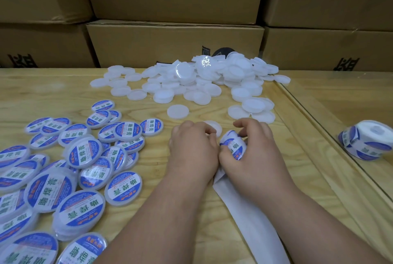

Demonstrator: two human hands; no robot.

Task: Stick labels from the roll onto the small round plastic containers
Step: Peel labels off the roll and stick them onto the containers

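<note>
Nearest the camera, two bare forearms reached forward over the pale wooden worktop point(212, 217), and a strip of empty white backing paper point(251, 219) trailed back from under the hands toward the person. At the near left lay a spread of labelled containers point(85, 174), flat round plastic tubs with blue and white printed labels on their lids, many overlapping one another.

The right hand point(253, 153) had its fingers curled round a small label roll point(234, 147), blue and white labels showing between thumb and fingers, the roll resting low against the worktop. The left hand point(193, 147) sat just beside it, touching it at the thumb side, its fingers bent down over an unlabelled white container point(214, 127) that lay flat on the worktop; only the far edge of that container showed past the knuckles, and whether the fingers pinched it or merely pressed on it could not be told.

Just beyond the hands one bare container point(178, 111) lay alone. Farther back a loose pile of unlabelled containers point(202, 79), translucent white, was heaped toward the rear of the worktop. At the right, a glass panel point(340, 115) lay on the surface, and a second, fuller roll of labels point(368, 142) stood on it, well apart from the hands. Stacked brown cardboard boxes point(174, 38) with black printing closed off the background.
</note>
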